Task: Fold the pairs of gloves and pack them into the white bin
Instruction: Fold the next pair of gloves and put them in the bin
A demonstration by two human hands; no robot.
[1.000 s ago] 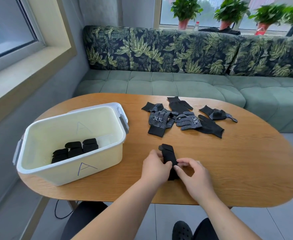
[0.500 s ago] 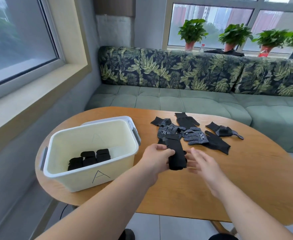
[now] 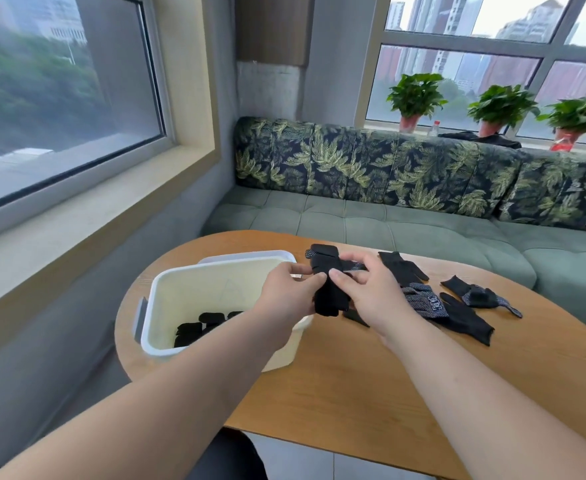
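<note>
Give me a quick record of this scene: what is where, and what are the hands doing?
Left hand: grips the folded glove pair
Right hand: pinches the same pair
Held pair: lifted, by the right rim of the white bin, not yet inside
In the bin: several folded pairs on the bottom
Loose gloves: unfolded pile on the table, right of the hands

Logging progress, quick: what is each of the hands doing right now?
Left hand: pinching the folded glove pair.
Right hand: gripping the folded glove pair too.
</note>
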